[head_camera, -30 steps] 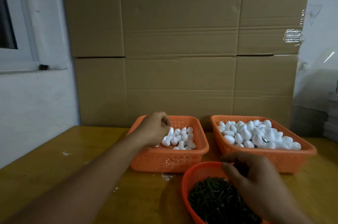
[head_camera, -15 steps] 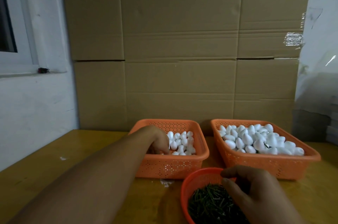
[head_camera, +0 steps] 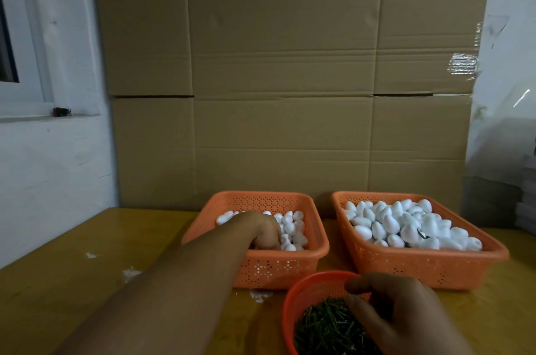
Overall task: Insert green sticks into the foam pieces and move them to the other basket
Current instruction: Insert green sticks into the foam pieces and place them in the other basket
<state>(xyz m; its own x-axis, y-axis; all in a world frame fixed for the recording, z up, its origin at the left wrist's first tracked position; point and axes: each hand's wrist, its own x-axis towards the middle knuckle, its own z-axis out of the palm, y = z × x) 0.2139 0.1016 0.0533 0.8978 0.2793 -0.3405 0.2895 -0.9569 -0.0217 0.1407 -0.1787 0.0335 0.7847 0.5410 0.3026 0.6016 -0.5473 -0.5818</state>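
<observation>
Since the frame a second earlier, the left hand (head_camera: 265,231) has dropped from above the left basket (head_camera: 317,250) down into it, knuckles up, fingers buried among the foam pieces (head_camera: 291,228). The right hand (head_camera: 403,308) has stayed over the round basket (head_camera: 293,296), fingers slightly further into it.

Left hand: fingers curled downward into the pile near the basket's front wall. Whether they already hold a piece cannot be told; the fingertips are hidden by the hand's back and the rim.

Right hand: thumb and forefinger drawn toward each other above the green sticks (head_camera: 324,325), other fingers curled. No stick is visible between them, so a grip cannot be confirmed.

Layout: left basket is roughly half full of bare white foam. The right basket (head_camera: 420,267) is heaped higher, and a dark green sliver shows among its pieces, which suggests it is the destination for finished ones. The stick basket sits nearest the person, in front of the gap between the two, presumably so each hand can fetch its part at once without crossing.

Judged step: simultaneous pick of one foam piece and one stick, ahead of insertion.

Background: stacked cardboard boxes (head_camera: 284,79) behind, wooden table (head_camera: 72,282) beneath.
</observation>
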